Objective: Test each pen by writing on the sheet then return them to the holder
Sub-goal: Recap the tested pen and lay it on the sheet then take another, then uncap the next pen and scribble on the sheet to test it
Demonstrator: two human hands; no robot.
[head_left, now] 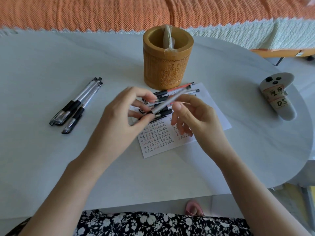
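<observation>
Carved cylindrical bamboo holder (167,65); sheet (172,133) with numbered rows of 正; both hands, left (126,116) and right (196,116), pinching one grey pen (170,99).

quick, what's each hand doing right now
Left hand: closed around a bunch of pens above the sheet.
Right hand: fingers pinching one pen; whether it grips firmly cannot be told.

holder (167,65) mouth part-blocked by plastic wrap (167,38) | bench (42,57) left open | three pens (76,104) mid-left | controller (277,96) far right
</observation>
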